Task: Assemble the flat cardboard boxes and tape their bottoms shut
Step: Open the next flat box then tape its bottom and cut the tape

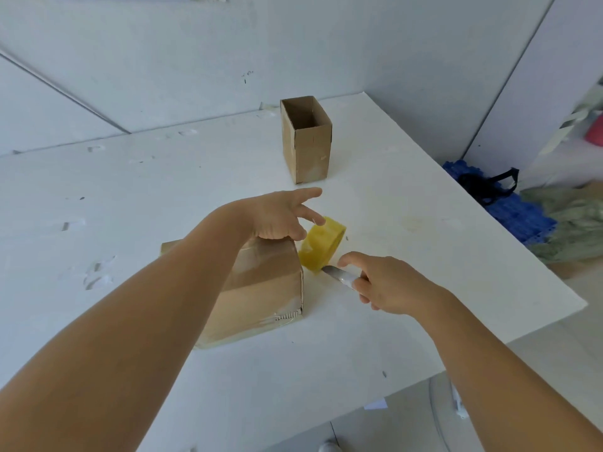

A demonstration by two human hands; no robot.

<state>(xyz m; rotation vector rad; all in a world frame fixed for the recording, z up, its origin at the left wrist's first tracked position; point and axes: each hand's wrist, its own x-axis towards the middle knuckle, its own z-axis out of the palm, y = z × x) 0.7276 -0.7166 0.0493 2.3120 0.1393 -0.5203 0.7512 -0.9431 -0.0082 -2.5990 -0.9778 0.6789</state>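
Note:
A cardboard box (261,288) stands upside down near the table's front, clear tape across its closed bottom. My left hand (280,216) rests on the box's far top edge, and its fingers touch a yellow tape roll (321,244) that hangs just right of the box. My right hand (388,283) grips a metal utility knife (339,275), whose blade tip meets the lower edge of the roll. A second cardboard box (306,140) stands upright and open-topped at the back of the table.
The white table (424,207) ends close on the right and front. Beyond its right edge lie a blue mat with a black strap (496,190) and greenish crumpled material (574,223). A white wall rises right behind the table.

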